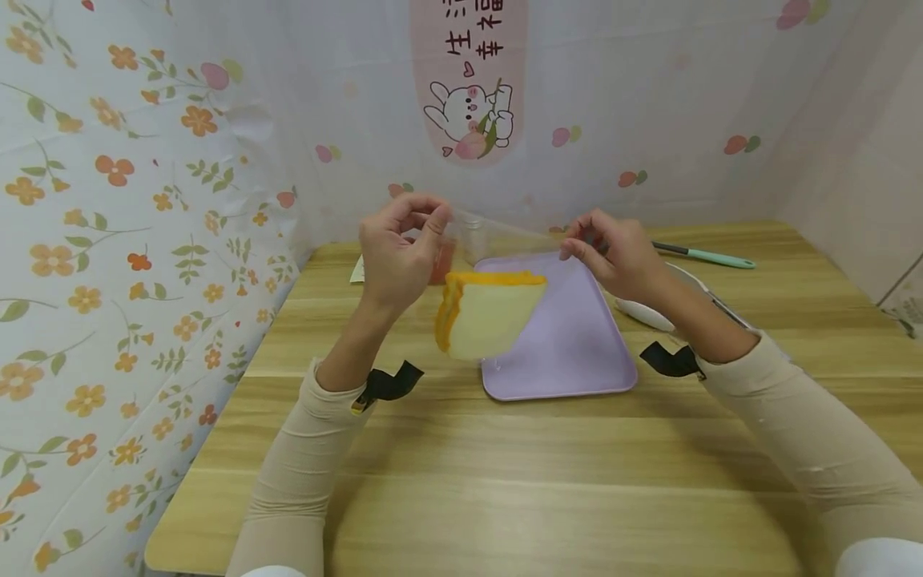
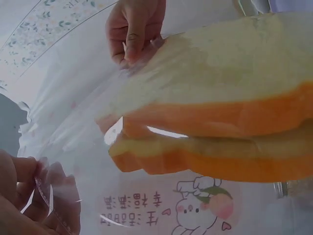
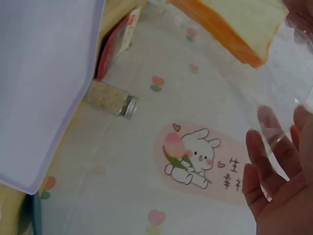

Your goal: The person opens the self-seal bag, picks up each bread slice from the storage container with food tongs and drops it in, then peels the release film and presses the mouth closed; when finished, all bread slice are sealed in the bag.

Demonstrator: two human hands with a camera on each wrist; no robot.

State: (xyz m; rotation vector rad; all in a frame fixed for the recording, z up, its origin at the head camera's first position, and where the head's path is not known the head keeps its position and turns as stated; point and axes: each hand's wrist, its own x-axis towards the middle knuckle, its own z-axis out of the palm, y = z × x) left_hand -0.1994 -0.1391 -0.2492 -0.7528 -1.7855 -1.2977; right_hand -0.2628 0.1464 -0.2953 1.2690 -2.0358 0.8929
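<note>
Between both hands hangs a clear plastic bag (image 1: 515, 232) above the table, with thick bread slices (image 1: 493, 316) inside, white with orange-brown crusts. My left hand (image 1: 404, 252) pinches the bag's upper left edge between thumb and fingers. At the upper right corner my right hand (image 1: 613, 252) pinches the film, its other fingers loosely bent. The left wrist view shows the crusts of the bread (image 2: 210, 117) through shiny plastic. In the right wrist view the bread (image 3: 239, 24) is at the top and the right hand (image 3: 283, 186) at lower right.
A lilac tray (image 1: 570, 353) lies under and right of the bread. Behind it stand a jar with a silver cap (image 3: 129, 106) and a red packet (image 3: 112, 49). To the right lie a utensil with a mint-green handle (image 1: 721, 259) and a white object (image 1: 645, 314) partly behind the forearm.
</note>
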